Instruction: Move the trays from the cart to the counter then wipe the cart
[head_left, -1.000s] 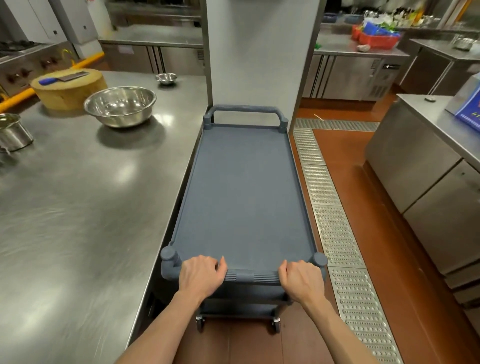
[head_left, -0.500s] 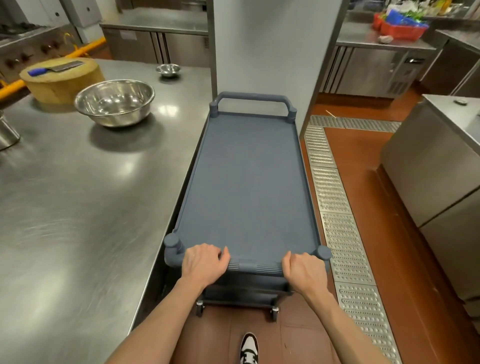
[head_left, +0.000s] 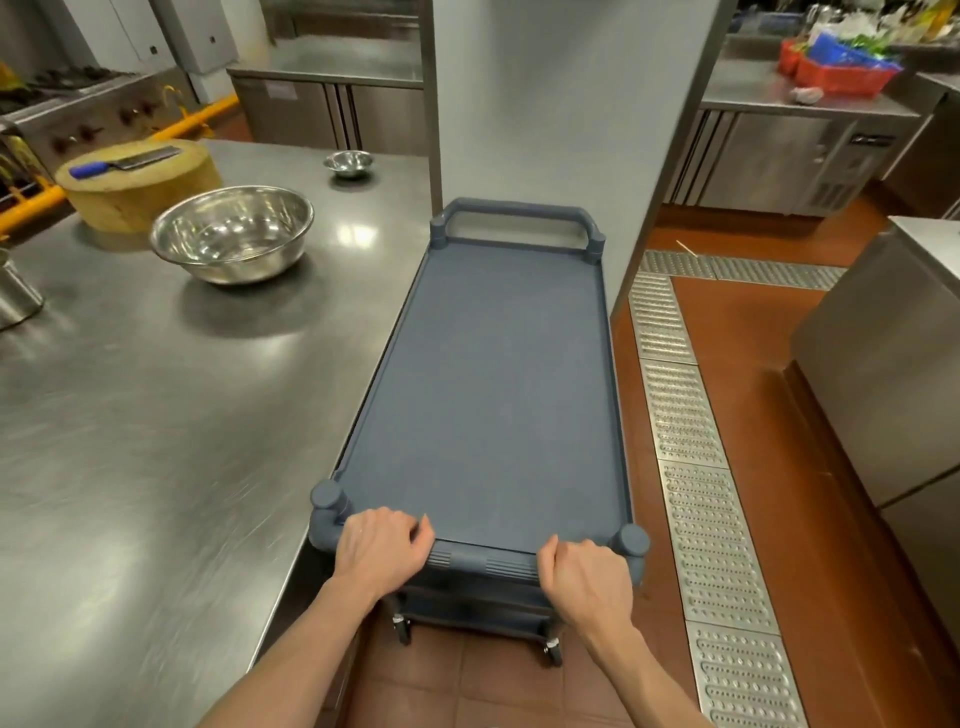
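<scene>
A blue-grey plastic cart (head_left: 493, 384) stands lengthwise in front of me, its top shelf bare, its left side against the steel counter (head_left: 156, 415). My left hand (head_left: 382, 548) grips the near ribbed handle bar on the left. My right hand (head_left: 584, 577) grips the same bar on the right. The cart's far handle almost meets a grey pillar (head_left: 561, 104). No trays are in sight.
On the counter sit a large steel bowl (head_left: 232, 232), a small steel bowl (head_left: 348, 162), a round wooden chopping block (head_left: 137, 182) with a cleaver (head_left: 127, 161), and a steel pot (head_left: 15, 291) at the left edge. Floor drain grates (head_left: 691, 441) run right of the cart; steel cabinets (head_left: 883, 364) stand beyond.
The view has shifted a little closer and the cart's far end now sits nearer the pillar. Both hands keep their grip on the near handle.
</scene>
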